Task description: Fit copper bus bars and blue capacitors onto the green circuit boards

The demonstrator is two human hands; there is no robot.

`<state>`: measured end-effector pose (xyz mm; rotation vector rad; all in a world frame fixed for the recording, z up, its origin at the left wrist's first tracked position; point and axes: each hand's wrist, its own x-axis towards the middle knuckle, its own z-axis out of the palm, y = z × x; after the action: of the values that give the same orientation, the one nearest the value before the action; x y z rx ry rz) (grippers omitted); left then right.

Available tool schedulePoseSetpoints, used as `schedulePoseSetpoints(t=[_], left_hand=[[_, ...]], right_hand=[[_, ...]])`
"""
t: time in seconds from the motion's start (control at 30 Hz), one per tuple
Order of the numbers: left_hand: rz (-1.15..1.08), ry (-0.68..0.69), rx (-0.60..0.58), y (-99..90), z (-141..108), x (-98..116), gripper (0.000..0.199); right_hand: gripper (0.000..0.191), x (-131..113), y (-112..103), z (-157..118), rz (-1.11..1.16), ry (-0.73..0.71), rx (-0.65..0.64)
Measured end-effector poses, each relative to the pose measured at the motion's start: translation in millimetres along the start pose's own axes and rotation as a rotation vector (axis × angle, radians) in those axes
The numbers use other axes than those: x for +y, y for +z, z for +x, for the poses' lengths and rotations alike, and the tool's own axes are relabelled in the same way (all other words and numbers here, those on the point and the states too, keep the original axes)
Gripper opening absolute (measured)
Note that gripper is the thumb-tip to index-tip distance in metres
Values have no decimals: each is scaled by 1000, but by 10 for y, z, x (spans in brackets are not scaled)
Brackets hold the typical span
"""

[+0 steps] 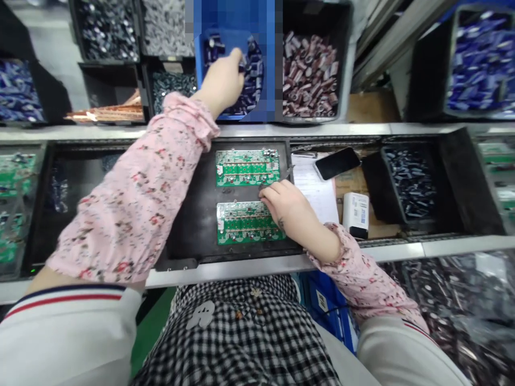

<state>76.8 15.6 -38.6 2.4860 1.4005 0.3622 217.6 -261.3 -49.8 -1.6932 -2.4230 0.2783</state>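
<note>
Nearest the body, the metal edge (pixel 249 266) of the bench, and just beyond it the near circuit board (pixel 241 222), flat in a black tray (pixel 193 214). Over that board's right end sits the right hand (pixel 293 214), fingers bunched and partly closed, tips by the upper corner; whether they pinch anything, I cannot tell. Here's the first danger: a heavy wrist could press on the small parts beneath and bend one, or nudge the board askew.

Across a narrow gap lies the far circuit board (pixel 245 168), flat too, just beyond those fingertips, so a careless knuckle might catch its front edge. Off to the right, a phone (pixel 338 163) overlaps a paper sheet (pixel 316 185); an elbow swung wide might shove both.

Now the left side: a loose floral sleeve (pixel 137 198) slants over the tray, and its baggy cloth could snag parts on a board if the arm dips.

And farthest out, the left hand (pixel 223 80) is down in the blue bin (pixel 241 38), fingers curled among dark cylindrical parts (pixel 254 69), the grip itself hidden; no telling what it has. Blind picking risks a double handful, and a slippery one could drop onto the boards below!
</note>
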Motion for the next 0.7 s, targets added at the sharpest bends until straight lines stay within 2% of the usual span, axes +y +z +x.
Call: schedulePoseSetpoints(t=[0.13, 0.2, 0.3, 0.4, 0.47, 0.57, 0.63, 0.7], left_hand=[[-62, 1, 13, -155, -89, -34, 43], [-84, -12, 11, -177, -117, -52, 47], [-149, -29, 26, -155, -151, -49, 41], [-312, 35, 61, -138, -241, 4, 33], [-402, 118, 29, -149, -394, 79, 28], [-533, 213, -135, -184, -824, 276, 24], [-730, 224, -337, -205, -1206, 433, 25], [-963, 196, -555, -215, -1586, 565, 25]], right_hand=[[21, 79, -56, -244, 110, 64, 35], [21, 107, -7, -393, 125, 145, 60], [23, 109, 122, -570, 125, 228, 111], [29, 89, 148, -678, 113, 206, 170], [39, 95, 54, -692, 126, 161, 268], [51, 117, -194, -581, 217, 73, 424], [51, 108, -354, -435, 312, -2, 431], [51, 73, -453, -280, 403, -75, 378]])
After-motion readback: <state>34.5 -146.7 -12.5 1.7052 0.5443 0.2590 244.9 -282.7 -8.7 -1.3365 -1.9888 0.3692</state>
